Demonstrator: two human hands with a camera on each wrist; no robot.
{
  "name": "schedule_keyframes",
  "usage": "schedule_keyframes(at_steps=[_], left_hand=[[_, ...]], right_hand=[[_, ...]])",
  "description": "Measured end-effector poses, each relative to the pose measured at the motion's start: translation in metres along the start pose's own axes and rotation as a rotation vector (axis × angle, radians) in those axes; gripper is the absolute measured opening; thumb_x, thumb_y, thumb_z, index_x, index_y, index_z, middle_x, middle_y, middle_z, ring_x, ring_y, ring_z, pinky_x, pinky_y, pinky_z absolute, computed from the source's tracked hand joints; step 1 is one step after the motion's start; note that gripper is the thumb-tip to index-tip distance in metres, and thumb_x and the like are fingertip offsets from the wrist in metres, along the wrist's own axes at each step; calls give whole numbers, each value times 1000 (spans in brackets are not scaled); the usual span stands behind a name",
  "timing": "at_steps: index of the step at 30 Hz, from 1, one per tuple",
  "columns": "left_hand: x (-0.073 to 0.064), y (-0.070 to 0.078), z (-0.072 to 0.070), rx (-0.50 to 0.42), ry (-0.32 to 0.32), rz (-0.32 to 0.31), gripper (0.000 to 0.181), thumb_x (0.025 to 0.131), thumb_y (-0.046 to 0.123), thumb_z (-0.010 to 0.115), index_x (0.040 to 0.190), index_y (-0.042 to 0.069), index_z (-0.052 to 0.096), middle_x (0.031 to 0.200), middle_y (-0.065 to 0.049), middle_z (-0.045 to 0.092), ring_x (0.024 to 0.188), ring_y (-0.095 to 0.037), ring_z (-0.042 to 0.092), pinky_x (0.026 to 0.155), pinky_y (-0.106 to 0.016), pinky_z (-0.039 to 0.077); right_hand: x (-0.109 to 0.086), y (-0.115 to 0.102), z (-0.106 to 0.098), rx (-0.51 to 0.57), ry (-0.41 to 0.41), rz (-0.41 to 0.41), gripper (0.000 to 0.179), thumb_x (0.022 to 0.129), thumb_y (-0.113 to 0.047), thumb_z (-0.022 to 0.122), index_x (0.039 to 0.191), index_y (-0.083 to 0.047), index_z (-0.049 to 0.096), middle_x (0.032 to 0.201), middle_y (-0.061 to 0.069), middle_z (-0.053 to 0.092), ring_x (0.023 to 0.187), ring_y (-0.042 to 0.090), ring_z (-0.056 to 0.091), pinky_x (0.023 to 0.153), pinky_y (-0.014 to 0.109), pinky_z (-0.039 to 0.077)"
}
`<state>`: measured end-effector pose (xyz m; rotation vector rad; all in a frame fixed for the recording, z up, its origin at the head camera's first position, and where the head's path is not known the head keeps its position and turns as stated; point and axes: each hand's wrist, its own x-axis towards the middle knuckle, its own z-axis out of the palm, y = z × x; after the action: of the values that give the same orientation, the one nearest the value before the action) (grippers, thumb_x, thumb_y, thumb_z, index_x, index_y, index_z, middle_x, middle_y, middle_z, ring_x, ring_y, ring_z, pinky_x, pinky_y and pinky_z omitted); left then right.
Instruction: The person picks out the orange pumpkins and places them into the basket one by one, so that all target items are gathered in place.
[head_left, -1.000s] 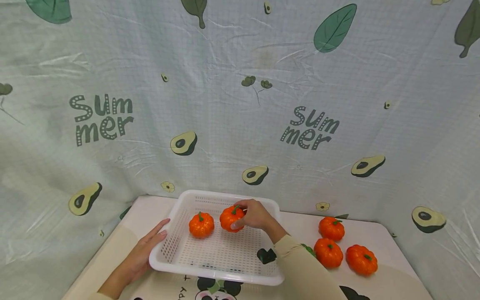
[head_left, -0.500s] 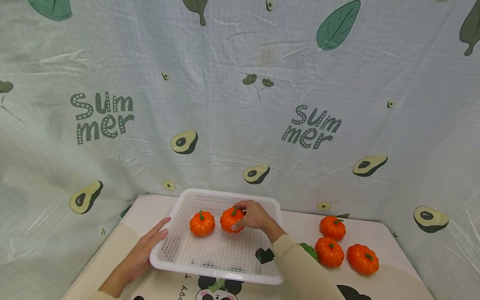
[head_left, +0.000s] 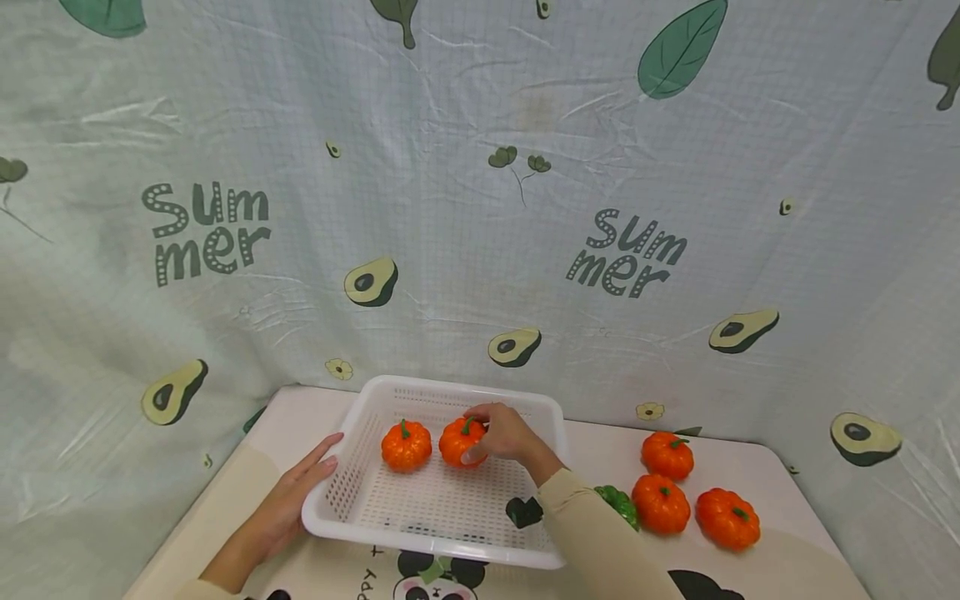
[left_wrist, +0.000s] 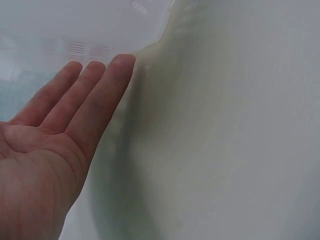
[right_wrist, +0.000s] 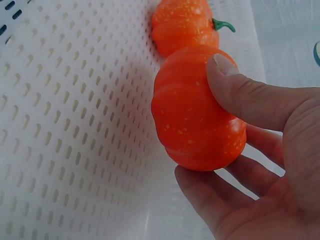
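My right hand (head_left: pixel 510 432) grips a small orange pumpkin (head_left: pixel 460 443) inside a white plastic basket (head_left: pixel 442 553). In the right wrist view the thumb lies across the side of this pumpkin (right_wrist: pixel 195 115), with the fingers curled beneath it. A second orange pumpkin (head_left: pixel 407 447) with a green stem sits to its left in the basket. My left hand (head_left: pixel 281 504) is at the basket's left side. Its straight fingers (left_wrist: pixel 102 95) reach up to the slotted wall in the left wrist view, where the thumb is out of sight.
Right of the basket, three more orange pumpkins (head_left: pixel 660 505) stand on the table (head_left: pixel 787 533). A green pumpkin-like thing (head_left: pixel 619 506) is partly hidden by my right sleeve. A dark heart-shaped patch (head_left: pixel 523 512) shows near the basket's right end. Behind hangs a printed curtain (head_left: pixel 450 208).
Hands, basket and pumpkins keep almost the same places. The head view has shifted slightly, and my right forearm has moved a little left, showing more of the green thing.
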<state>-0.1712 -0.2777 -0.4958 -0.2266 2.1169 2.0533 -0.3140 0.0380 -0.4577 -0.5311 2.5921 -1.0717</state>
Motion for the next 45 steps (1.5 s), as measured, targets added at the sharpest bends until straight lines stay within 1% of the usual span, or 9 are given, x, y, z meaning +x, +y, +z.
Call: schedule_keyframes(at_steps=[9, 13, 18, 23, 29, 35, 41, 45], left_hand=[[1, -1, -2, -17, -1, 4, 64, 110, 40, 45, 167, 24, 21, 173, -17, 22, 136, -28, 49, 96, -41, 55], [0, -2, -2, -19, -1, 7, 64, 110, 40, 45, 167, 24, 21, 174, -18, 21, 136, -28, 48, 96, -40, 54], [0, -2, -1, -28, -5, 6, 64, 110, 40, 46, 167, 23, 21, 174, -16, 20, 137, -29, 46, 96, -40, 54], [1, -2, 0, -32, 0, 8, 64, 110, 40, 46, 167, 23, 22, 174, -16, 21, 137, -29, 46, 97, -41, 54], [0, -2, 0, 0, 7, 2, 64, 110, 42, 45, 167, 23, 22, 174, -17, 20, 138, -30, 47, 98, -42, 54], [-1, -2, -1, 16, 11, 5, 63, 111, 41, 44, 167, 22, 22, 174, -18, 19, 139, -31, 45, 98, -40, 53], [0, -3, 0, 30, 11, -12, 65, 110, 43, 45, 167, 24, 21, 174, -19, 15, 140, -34, 43, 96, -41, 53], [-1, -3, 0, 24, 4, -11, 64, 111, 42, 44, 167, 24, 20, 174, -19, 17, 138, -33, 45, 95, -42, 54]], right_hand=[[0, -5, 0, -36, -34, -7, 62, 74, -9, 91, 133, -7, 70, 132, 12, 69, 117, 31, 63, 109, 50, 51], [1, -5, 2, -50, -49, 3, 62, 73, -10, 91, 131, -8, 70, 132, 13, 69, 117, 31, 63, 109, 51, 50], [0, -5, 3, -30, -61, 22, 64, 74, -10, 91, 134, -7, 69, 135, 14, 68, 120, 33, 63, 110, 52, 50], [-1, -4, 0, -22, -72, -5, 64, 76, -8, 88, 137, -5, 66, 136, 15, 68, 123, 35, 63, 109, 51, 51], [-5, -4, -8, -14, -31, -16, 61, 79, -8, 87, 136, -4, 67, 138, 17, 67, 122, 36, 63, 102, 50, 56], [-14, -8, -24, 41, 15, -28, 56, 81, -6, 86, 134, -6, 68, 138, 18, 68, 123, 38, 65, 98, 48, 58], [-23, -7, -37, 65, 38, -31, 53, 82, -7, 86, 133, -7, 69, 135, 15, 69, 124, 38, 65, 98, 48, 58], [-29, -5, -43, 72, 55, -35, 53, 82, -9, 86, 132, -8, 69, 133, 14, 70, 123, 38, 66, 97, 47, 59]])
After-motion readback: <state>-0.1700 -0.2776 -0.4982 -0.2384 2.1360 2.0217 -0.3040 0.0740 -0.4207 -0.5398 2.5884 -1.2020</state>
